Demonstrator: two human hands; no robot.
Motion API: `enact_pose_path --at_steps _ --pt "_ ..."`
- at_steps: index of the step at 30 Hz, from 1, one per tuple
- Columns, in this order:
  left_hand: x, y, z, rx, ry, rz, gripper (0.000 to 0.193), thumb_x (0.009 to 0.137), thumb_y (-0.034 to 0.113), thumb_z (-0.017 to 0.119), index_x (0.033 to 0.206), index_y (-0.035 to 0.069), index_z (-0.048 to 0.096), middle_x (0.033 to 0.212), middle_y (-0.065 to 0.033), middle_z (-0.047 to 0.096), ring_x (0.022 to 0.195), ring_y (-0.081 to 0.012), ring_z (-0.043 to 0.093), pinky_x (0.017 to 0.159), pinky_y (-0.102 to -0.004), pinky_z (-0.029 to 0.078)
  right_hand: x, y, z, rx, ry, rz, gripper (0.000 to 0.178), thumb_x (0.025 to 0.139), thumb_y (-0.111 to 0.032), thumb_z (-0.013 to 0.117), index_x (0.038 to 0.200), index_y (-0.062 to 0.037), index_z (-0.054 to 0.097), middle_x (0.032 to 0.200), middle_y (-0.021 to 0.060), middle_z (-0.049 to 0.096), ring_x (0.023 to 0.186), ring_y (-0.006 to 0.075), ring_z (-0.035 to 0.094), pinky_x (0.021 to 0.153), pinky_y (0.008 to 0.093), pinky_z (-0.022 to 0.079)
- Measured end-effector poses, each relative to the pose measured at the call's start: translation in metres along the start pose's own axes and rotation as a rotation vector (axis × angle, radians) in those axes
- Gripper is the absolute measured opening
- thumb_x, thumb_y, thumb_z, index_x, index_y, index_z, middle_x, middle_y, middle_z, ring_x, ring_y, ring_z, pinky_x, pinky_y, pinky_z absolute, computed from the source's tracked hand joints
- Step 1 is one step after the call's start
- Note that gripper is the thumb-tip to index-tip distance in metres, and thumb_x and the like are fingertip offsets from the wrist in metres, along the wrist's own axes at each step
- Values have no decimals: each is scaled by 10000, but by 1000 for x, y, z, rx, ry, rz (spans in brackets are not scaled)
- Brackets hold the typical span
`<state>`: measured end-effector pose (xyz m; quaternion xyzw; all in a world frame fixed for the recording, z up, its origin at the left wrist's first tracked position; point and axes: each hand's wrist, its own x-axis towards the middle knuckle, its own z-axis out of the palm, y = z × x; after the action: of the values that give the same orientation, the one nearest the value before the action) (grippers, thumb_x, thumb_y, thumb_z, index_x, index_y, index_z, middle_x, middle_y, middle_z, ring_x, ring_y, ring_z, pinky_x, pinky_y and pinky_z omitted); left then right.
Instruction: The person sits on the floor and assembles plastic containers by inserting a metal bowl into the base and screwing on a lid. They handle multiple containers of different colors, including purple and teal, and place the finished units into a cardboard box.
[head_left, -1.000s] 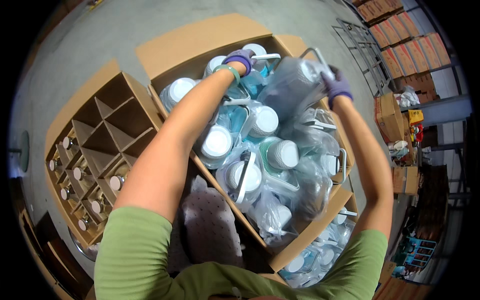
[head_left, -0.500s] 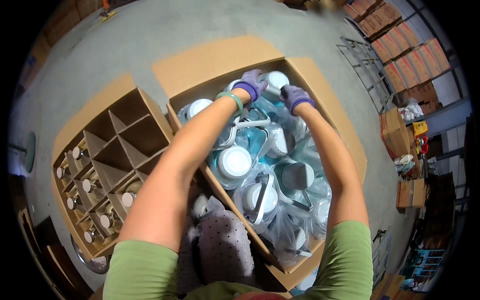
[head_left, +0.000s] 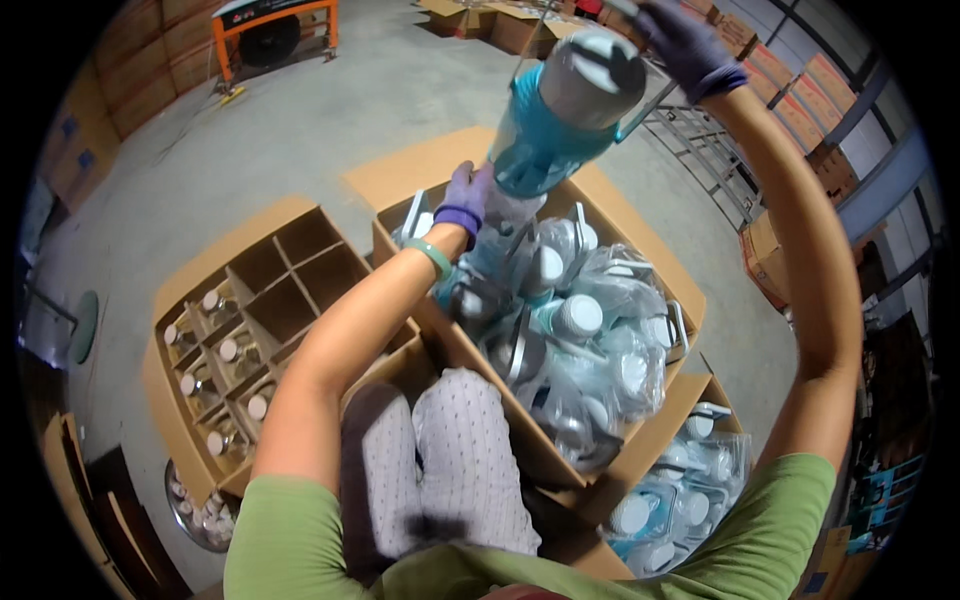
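Head view | my right hand [head_left: 692, 52] pinches the handle [head_left: 623, 7] of the blue jug [head_left: 555, 135], raised above the open carton [head_left: 468, 362] of bagged jugs [head_left: 578, 316] | my left hand [head_left: 463, 203] is at its base, cannot tell if gripping | divided carton [head_left: 275, 217] with capped bottles [head_left: 232, 350] to the left

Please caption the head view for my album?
A gloved right hand holds a blue jug over an open carton of bagged jugs, left hand nearby.

no readable wording, blurred markings on orange-framed machine [head_left: 270, 36], indistinct print on stacked cartons [head_left: 818, 84]
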<state>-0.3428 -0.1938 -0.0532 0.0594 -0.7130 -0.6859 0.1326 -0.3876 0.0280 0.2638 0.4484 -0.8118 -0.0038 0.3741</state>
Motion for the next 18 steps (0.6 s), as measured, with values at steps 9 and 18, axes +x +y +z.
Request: enact_pose_path --at_steps 9,18 --pt "-95 15 -159 -1008 -313 -359 1063 826 842 79 1499 60 333 1472 -208 436 1315 -413 451 1099 -569 320 24 -219 -177 480 -51 -106 251 957 -276 629 1062 -52 675 787 -18 633 702 78 575 626 241 505" --pt "-193 -12 -307 -766 46 -300 805 962 664 263 1375 8 482 1307 -208 579 1155 -326 594 1009 -424 485 -109 -427 -14 1028 -316 -272 209 949 -225 592 1034 -35 611 862 176 583 813 345 568 752 423 474"
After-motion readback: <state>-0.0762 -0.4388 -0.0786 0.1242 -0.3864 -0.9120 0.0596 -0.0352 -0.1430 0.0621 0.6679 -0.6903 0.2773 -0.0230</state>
